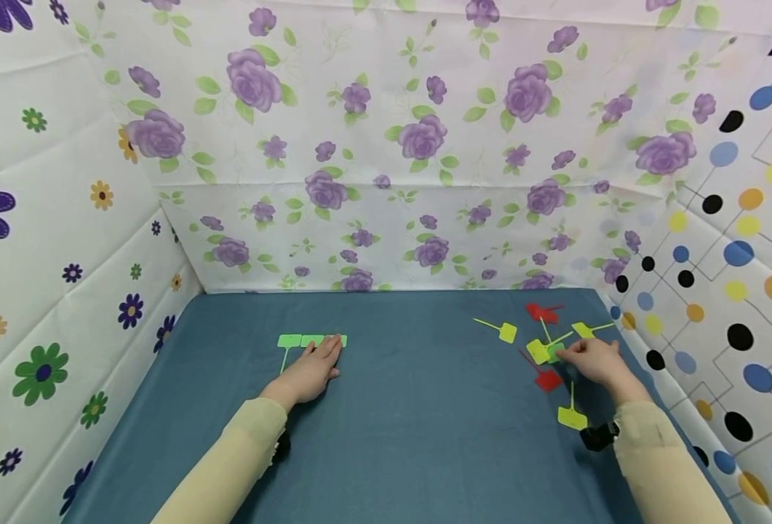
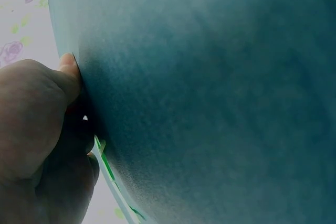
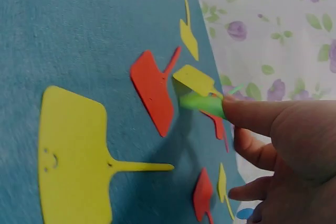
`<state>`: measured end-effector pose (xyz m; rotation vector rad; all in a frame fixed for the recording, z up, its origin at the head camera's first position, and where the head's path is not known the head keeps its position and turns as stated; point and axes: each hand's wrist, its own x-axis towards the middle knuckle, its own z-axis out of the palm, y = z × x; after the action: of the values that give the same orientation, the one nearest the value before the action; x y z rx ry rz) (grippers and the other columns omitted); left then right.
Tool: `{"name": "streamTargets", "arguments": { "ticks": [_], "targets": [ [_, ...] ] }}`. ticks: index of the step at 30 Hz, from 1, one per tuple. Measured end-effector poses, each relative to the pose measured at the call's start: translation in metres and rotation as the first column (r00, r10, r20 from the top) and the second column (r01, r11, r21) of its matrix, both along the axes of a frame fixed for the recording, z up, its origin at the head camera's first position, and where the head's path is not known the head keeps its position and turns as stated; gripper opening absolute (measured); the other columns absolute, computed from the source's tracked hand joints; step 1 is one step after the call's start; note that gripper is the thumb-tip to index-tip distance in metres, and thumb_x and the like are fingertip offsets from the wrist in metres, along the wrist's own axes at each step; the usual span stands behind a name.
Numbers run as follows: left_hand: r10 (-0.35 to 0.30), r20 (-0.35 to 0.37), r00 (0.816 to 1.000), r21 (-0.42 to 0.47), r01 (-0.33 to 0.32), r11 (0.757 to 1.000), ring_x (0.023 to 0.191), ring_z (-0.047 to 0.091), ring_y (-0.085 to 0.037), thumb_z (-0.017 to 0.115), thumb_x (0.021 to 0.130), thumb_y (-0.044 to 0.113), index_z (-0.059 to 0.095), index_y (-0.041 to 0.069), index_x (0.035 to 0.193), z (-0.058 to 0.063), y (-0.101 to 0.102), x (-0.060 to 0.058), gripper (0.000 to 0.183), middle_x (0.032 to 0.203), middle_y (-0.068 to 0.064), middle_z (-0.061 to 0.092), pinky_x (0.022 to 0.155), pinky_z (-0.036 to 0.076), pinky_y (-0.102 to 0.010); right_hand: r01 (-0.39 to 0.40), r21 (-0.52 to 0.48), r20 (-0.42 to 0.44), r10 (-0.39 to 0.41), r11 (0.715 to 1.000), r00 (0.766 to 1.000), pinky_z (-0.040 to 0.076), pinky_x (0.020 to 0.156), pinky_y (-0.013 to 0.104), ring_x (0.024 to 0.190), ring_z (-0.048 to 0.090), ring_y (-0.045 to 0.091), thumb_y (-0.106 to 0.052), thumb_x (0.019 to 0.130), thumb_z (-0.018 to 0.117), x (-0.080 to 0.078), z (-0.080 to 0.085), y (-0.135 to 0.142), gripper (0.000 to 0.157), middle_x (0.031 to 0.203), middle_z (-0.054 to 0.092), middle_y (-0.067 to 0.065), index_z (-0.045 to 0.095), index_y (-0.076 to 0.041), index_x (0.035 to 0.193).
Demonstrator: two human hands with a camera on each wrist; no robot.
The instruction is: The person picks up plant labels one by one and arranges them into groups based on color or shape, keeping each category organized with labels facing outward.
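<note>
My left hand lies with extended fingers on the right part of a row of flat green plant labels. A thin green stem points down from the row's left end. In the left wrist view, the thumb stands out and the labels' edges barely show. At the right, my right hand pinches a green plant label between thumb and finger. Beside and below it lie yellow plant labels and red plant labels. One yellow label bears a small smiling face.
A blue cloth covers the table. Further yellow labels and a red pair lie towards the back right. Flowered sheets rise behind and at the left, with a dotted sheet at the right.
</note>
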<state>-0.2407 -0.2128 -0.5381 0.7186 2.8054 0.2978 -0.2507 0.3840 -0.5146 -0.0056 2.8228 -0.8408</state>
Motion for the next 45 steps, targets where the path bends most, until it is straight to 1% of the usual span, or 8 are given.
{"name": "streamTargets", "arguments": {
  "ticks": [6,9,14,20,27,36,40,45],
  "targets": [
    [0.002,-0.005,1.000,-0.001,-0.002,1.000,0.163,0.015,-0.040,0.049,0.116,0.024,0.026,-0.006,0.167,-0.001,-0.001,0.000,0.063,0.177,-0.021,0.016,0.131,0.012,-0.060,0.037,0.074,-0.136,-0.026,0.997,0.990,-0.008,0.119,0.080,0.081,0.068,0.035,-0.033,0.111,0.060,-0.002,0.005,0.009,0.038,0.063,0.060,0.001,0.068,-0.002,0.089],
    [0.001,-0.005,1.000,0.002,-0.001,1.000,0.163,0.015,-0.040,0.049,0.116,0.024,0.026,-0.006,0.167,-0.001,-0.001,-0.001,0.063,0.177,-0.021,0.016,0.131,0.012,-0.060,0.094,0.108,-0.188,-0.073,0.990,0.980,-0.001,0.120,0.080,0.089,0.067,0.046,-0.031,0.110,0.058,-0.001,0.009,0.012,0.040,0.062,0.060,0.005,0.068,-0.004,0.082],
    [0.000,-0.002,1.000,0.009,0.000,1.000,0.163,0.015,-0.040,0.049,0.116,0.024,0.026,-0.006,0.167,-0.001,-0.001,0.000,0.063,0.177,-0.021,0.016,0.131,0.012,-0.060,0.247,0.145,-0.244,-0.208,0.958,0.947,0.038,0.101,0.079,0.121,0.044,0.070,-0.028,0.108,0.052,0.002,0.018,0.015,0.035,0.091,0.068,0.025,0.067,0.000,0.092],
    [-0.001,-0.003,1.000,0.013,0.001,1.000,0.163,0.015,-0.041,0.049,0.116,0.024,0.026,-0.007,0.167,0.000,-0.001,0.001,0.063,0.177,-0.022,0.016,0.131,0.012,-0.061,0.334,0.090,-0.264,-0.301,0.938,0.916,0.045,0.086,0.074,0.125,0.039,0.066,-0.030,0.109,0.043,0.003,0.024,0.017,0.046,0.125,0.057,0.040,0.058,0.011,0.124],
    [-0.001,-0.002,1.000,0.011,0.001,1.000,0.163,0.015,-0.041,0.049,0.116,0.024,0.026,-0.007,0.167,0.000,0.000,0.001,0.063,0.177,-0.022,0.015,0.131,0.012,-0.061,0.286,-0.060,-0.300,-0.290,0.956,0.909,0.051,0.077,0.059,0.108,0.057,0.051,-0.048,0.113,0.041,-0.001,0.025,0.011,0.064,0.135,0.056,0.037,0.060,0.009,0.132],
    [-0.011,-0.001,1.000,0.010,0.011,1.000,0.162,0.016,-0.042,0.050,0.116,0.022,0.028,-0.007,0.166,0.001,0.000,0.001,0.062,0.176,-0.023,0.017,0.131,0.014,-0.061,0.211,-0.039,-0.343,-0.212,0.977,0.915,0.054,0.064,0.050,0.095,0.065,0.052,-0.062,0.110,0.048,-0.007,0.023,-0.011,0.074,0.146,0.060,0.030,0.072,0.006,0.129],
    [-0.014,-0.004,1.000,0.007,0.014,1.000,0.162,0.016,-0.042,0.049,0.116,0.021,0.028,-0.008,0.166,0.002,0.000,0.001,0.061,0.176,-0.024,0.017,0.131,0.014,-0.061,0.137,-0.005,-0.337,-0.131,0.991,0.933,0.051,0.067,0.054,0.129,0.056,0.055,-0.056,0.112,0.049,-0.010,0.023,-0.024,0.066,0.153,0.053,0.030,0.072,0.004,0.126],
    [-0.007,0.005,1.000,0.006,0.007,1.000,0.163,0.015,-0.041,0.049,0.116,0.023,0.026,-0.006,0.167,0.001,-0.001,0.000,0.062,0.177,-0.022,0.015,0.131,0.013,-0.060,0.037,0.022,-0.245,-0.031,0.999,0.969,0.042,0.104,0.076,0.152,0.023,0.061,-0.050,0.116,0.042,-0.017,0.022,-0.039,0.062,0.160,0.040,0.037,0.062,0.005,0.137]
  ]
}}
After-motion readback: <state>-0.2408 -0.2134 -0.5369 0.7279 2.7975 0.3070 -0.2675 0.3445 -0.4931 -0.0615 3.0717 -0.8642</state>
